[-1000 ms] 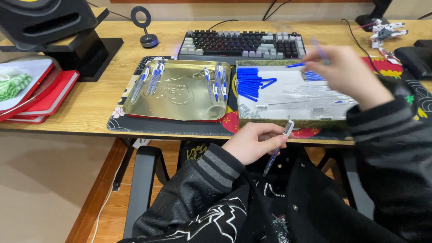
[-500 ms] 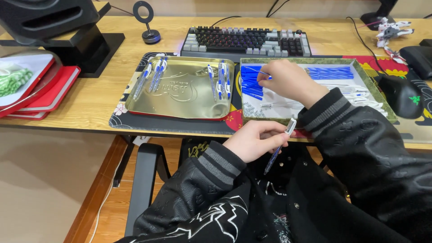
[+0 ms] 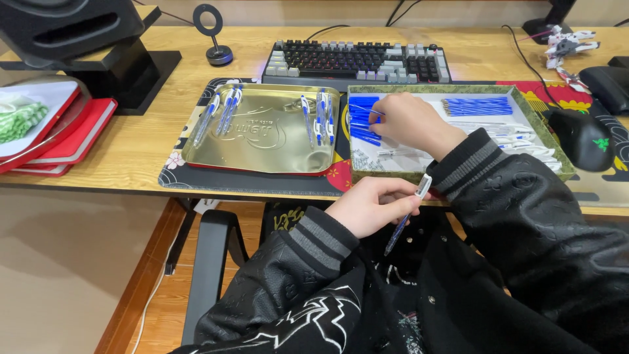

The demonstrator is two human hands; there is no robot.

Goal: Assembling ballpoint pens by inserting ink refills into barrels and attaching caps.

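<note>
Left hand: your left hand [image 3: 372, 206] sits below the desk edge, over your lap, palm turned inward, sleeve cuff bent up toward it.
Left fingers: curled together and clamped on a partly built pen [image 3: 407, 214]; its clear end sticks up just past your fingertips, and its blue-tipped end slants down below them.
Right hand: your right hand [image 3: 413, 123] reaches forward over the shallow box [image 3: 458, 176], wrist resting near the box's near wall, knuckles up.
Right fingers: drawn together, tips pinched on what looks like a thin blue refill at the edge of the heap; you cannot tell how firm the hold is.
Blue refills, left heap: the loose pile [image 3: 362, 118] lies just left of your right fingertips; too overlapped to count.
Blue refills, far heap: one neat bundle [image 3: 477, 105] lies beyond and right of your right knuckles; too many to count.
White pen parts: a cluster [image 3: 524, 139] lies right of your right wrist; count unclear.
Finished pens: the gold tin tray [image 3: 262, 147], well left of your right fingers, holds about seven white-and-blue pens, three at its left [image 3: 223, 111] and four at its right [image 3: 319, 117].
Beyond the fingers: one keyboard [image 3: 357, 60]; one black mouse [image 3: 580, 137] to the right.
</note>
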